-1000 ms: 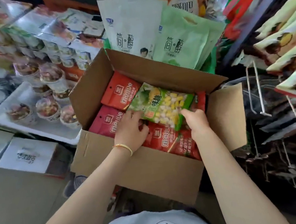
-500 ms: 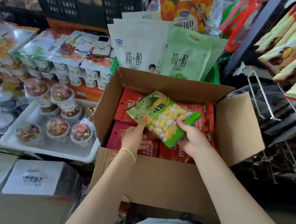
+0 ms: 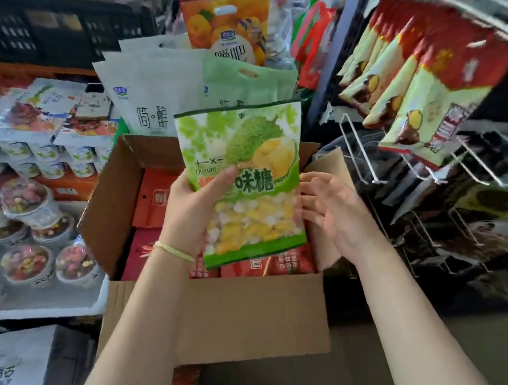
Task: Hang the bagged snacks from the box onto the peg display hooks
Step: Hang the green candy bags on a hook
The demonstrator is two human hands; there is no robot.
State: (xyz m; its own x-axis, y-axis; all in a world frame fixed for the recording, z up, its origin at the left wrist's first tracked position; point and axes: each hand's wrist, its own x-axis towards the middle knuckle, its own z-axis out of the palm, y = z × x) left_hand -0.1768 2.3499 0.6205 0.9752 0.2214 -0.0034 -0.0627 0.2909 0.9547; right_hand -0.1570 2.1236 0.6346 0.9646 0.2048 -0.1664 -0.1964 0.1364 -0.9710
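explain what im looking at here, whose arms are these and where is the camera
There is no machine: a person wears a camera on the head, looking down at their own bare arms. The left hand holds a green durian candy bag upright above an open cardboard box that has red snack bags inside. The right hand is open beside the bag, holding nothing. At the right, bare wire peg hooks stick out below hanging red and green packets.

Of the hands, the left (image 3: 194, 213) is curled in a grip, the right (image 3: 336, 210) open-fingered.
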